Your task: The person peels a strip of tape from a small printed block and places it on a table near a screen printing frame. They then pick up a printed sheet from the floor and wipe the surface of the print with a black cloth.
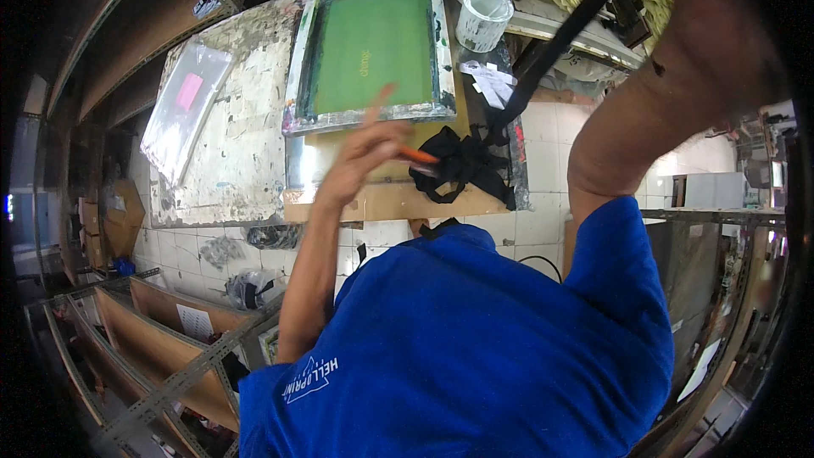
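My left hand (373, 146) is over the near edge of a framed printing screen, its index finger stretched out and the other fingers closed on a slim orange stick-like tool (415, 154). The kind of tool is not clear. The screen (373, 42) has green mesh and a paint-stained pale frame. Just right of my left hand lies a tangle of black straps or cloth (462, 170). A black strap (564, 42) rises from there to the top edge, close to my raised right hand (712, 0). That hand is dark, near the lens, and its fingers are not visible.
A clear plastic packet with a pink label (188, 93) lies on the stained table (246, 119) at left. Behind the screen's right side stands a white paint-smeared tub (485, 21); white paper pieces (490, 83) lie near it. Metal-framed shelves (161, 348) stand at lower left.
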Tool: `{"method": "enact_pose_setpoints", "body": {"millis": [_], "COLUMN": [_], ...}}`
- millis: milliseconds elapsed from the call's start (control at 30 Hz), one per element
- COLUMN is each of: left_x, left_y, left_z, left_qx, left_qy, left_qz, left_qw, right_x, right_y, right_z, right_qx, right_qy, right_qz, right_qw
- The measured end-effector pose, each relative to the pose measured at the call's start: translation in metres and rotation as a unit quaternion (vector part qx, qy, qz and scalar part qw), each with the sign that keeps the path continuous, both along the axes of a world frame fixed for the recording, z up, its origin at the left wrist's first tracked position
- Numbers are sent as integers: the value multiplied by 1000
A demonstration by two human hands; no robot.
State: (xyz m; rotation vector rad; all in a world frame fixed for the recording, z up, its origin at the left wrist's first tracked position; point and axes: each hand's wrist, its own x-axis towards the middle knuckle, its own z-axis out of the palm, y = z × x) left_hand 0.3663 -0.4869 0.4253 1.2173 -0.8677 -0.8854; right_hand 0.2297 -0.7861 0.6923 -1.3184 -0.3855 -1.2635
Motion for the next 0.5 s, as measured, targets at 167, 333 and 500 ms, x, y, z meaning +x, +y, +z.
{"method": "enact_pose_setpoints", "body": {"millis": [167,333,500], "left_x": [-22,2,4], "left_y": [-80,-76,-89], "left_z": [51,113,182], "left_qx": [-48,-229,-298], "left_qy": [64,165,194], "left_qz": [-202,-138,-156], "left_qw": [976,949,922], "right_x": [18,-17,-7], "right_y": [-1,-26,38], "right_z": [7,-29,-135], "right_qx": [-5,-8,-171], "right_qy": [64,210,408], "right_qz": [-28,-97,89], "right_qw": [998,973,893]}}
